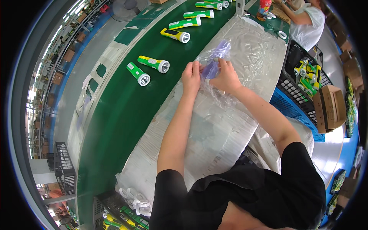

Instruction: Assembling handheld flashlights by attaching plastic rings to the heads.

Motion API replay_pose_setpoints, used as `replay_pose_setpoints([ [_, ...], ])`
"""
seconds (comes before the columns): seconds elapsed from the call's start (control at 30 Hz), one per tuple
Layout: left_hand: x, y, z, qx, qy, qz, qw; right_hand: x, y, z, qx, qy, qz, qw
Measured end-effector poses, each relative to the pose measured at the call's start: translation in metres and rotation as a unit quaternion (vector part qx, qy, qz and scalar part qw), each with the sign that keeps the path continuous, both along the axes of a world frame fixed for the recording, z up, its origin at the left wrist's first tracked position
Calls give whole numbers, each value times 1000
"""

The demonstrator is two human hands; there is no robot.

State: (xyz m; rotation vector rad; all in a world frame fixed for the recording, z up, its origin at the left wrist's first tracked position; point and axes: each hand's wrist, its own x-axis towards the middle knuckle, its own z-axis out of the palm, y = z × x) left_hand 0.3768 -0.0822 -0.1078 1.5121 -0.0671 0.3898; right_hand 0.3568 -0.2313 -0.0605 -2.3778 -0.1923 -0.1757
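Observation:
A crumpled clear plastic bag (205, 57) with a thin purple sheet-like piece (222, 49) in or under it lies on the film-covered worktop (214, 126). My left hand (191, 78) is closed on the bag's left edge, thumb and fingers pressed together. From the right, my right hand (227, 78) pinches the plastic beside the purple piece, thumb and fingers bent around it. The fingertips partly hide what lies between the hands. Nearest on the belt are two green, white and yellow flashlights, one flashlight (154, 63) behind another flashlight (138, 74).
More flashlights (175, 35) lie along the green conveyor belt (126, 115). At the right stand a black crate (289, 82) of flashlights, a blue crate (291, 105) and a cardboard box (329, 109). White tape rings (136, 200) sit at the near left. A co-worker (308, 27) sits at far right.

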Motion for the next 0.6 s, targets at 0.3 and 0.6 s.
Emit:
replay_pose_setpoints([
  [0.3, -6, -3, 5, -18, 3, -9, 1000, -1, -3, -15, -7, -39, 2, 999],
  [0.6, 2, -3, -1, 52, 1, 4, 999, -6, -5, -27, 68, -54, -11, 996],
])
